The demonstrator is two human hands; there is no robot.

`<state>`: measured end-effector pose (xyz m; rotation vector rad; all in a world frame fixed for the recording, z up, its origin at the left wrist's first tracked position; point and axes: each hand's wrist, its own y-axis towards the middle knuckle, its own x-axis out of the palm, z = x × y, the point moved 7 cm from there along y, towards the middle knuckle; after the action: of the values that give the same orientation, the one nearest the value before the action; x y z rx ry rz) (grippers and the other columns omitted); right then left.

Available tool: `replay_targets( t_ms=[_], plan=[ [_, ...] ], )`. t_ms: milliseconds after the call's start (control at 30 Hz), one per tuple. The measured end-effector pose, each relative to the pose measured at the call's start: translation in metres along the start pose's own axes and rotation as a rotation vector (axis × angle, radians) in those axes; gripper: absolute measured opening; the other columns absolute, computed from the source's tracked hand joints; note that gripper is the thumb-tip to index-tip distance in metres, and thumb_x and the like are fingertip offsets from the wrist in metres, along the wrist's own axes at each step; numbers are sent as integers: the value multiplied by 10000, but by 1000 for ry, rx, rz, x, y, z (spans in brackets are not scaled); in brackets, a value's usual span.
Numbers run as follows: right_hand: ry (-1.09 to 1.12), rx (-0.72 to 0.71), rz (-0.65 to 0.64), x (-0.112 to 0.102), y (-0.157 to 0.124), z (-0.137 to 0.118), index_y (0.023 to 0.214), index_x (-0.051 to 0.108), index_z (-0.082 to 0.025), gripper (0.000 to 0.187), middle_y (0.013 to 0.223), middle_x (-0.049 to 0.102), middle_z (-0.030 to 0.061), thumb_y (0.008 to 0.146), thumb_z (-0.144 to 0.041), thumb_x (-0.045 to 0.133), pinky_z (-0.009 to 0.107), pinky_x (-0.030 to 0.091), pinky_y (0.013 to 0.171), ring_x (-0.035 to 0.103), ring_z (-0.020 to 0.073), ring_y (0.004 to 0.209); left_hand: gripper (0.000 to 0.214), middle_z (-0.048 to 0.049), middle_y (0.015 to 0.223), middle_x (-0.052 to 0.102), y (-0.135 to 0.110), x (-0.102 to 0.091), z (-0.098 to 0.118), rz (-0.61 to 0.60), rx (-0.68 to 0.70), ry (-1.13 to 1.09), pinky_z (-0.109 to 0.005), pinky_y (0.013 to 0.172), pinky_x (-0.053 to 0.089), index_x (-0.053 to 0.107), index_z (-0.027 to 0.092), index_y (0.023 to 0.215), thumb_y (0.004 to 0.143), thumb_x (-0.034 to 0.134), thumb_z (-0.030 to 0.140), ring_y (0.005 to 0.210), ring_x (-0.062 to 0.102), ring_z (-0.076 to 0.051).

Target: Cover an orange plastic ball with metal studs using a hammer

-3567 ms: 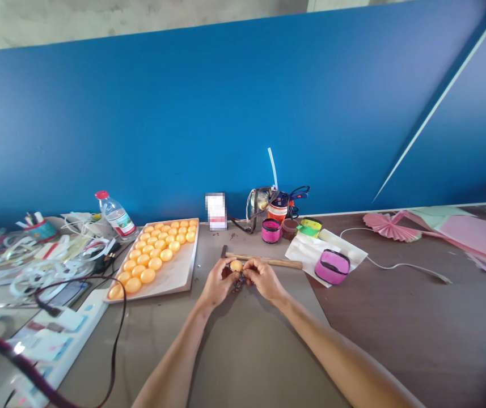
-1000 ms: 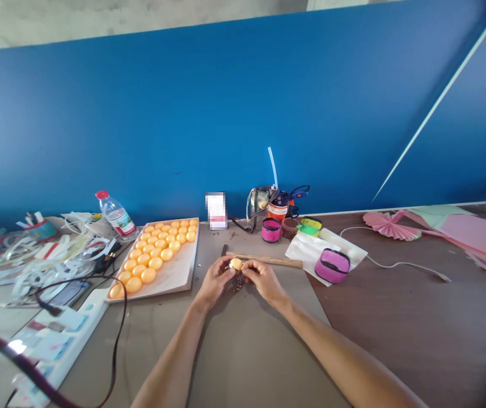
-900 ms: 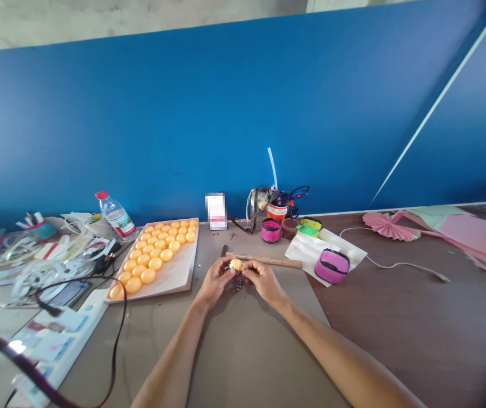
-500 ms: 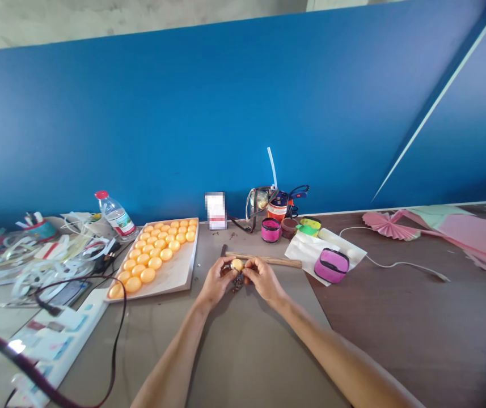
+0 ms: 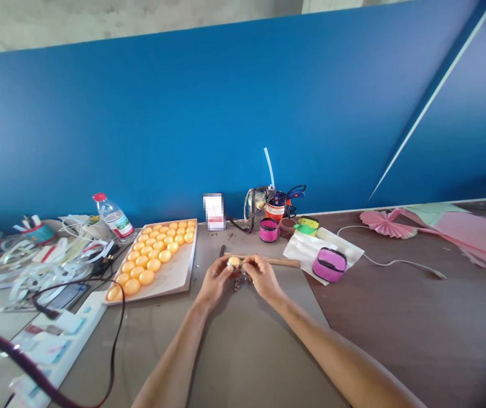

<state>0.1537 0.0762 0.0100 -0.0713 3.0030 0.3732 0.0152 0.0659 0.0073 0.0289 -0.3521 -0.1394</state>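
Note:
My left hand (image 5: pixel 214 283) grips a small pale-orange ball (image 5: pixel 235 261) between thumb and fingers, with shiny bits on its lower side. Close by on the right, the thumb and fingertips of my right hand (image 5: pixel 263 279) are pinched together at the ball's edge; whatever they hold is too small to name. Below the ball, between the hands, lies a little heap of dark, glinting bits (image 5: pixel 236 284) on the grey mat (image 5: pixel 260 351). Just behind my fingers rests a hammer (image 5: pixel 283 261) with a wooden handle, partly hidden by my hands.
Left of my hands stands a shallow tray (image 5: pixel 174 275) holding several orange balls. A water bottle (image 5: pixel 117 220), tangled cables and a power strip (image 5: pixel 62 351) crowd the left side. Pink mesh bands (image 5: pixel 330 265), white paper (image 5: pixel 298 249) and pink folded paper (image 5: pixel 389 225) lie to the right.
My right fingertips have drawn slightly away from the ball, showing more of the dark bits below. My left hand keeps its hold; the whole view has shifted a little.

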Motion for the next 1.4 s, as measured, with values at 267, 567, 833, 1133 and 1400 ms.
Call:
replay_targets(
  t_ms=[267,567,833,1133,1400],
  plan=[
    [-890,-265,115,-34,9,-5,1064,578,-171,313,1067,590,107,773,-133,470,380,280,911,468,241,1021,368,-39,891,655,2,-13,1,62,-48,-215,-312,726,480,598,183,1039,718,679,343,724,627,-152],
    [-1146,-194,7,-29,14,14,998,608,-175,248,947,602,114,819,-134,441,352,267,828,488,230,901,339,-44,774,659,6,-18,-8,90,-66,-265,-318,687,480,603,153,936,748,629,434,664,622,-151],
    [-1172,-271,94,-27,8,2,1004,593,-195,255,921,597,94,867,-157,381,342,286,786,478,220,864,402,-99,862,670,7,-22,-10,120,-117,-290,-314,673,494,592,119,887,765,573,502,670,627,-158],
    [-911,-314,306,-45,6,-7,1016,566,-132,302,890,600,120,904,-207,296,361,342,761,510,231,854,352,-64,743,644,6,-25,-9,160,-138,-399,-262,589,474,580,126,851,799,541,472,566,569,-118],
    [-803,-557,160,-24,-8,-29,975,549,-161,221,862,604,81,896,-199,346,336,338,727,513,191,794,335,-59,668,602,10,-42,-15,309,-155,-486,-267,548,461,545,130,721,838,489,438,521,521,-117]
  ],
)
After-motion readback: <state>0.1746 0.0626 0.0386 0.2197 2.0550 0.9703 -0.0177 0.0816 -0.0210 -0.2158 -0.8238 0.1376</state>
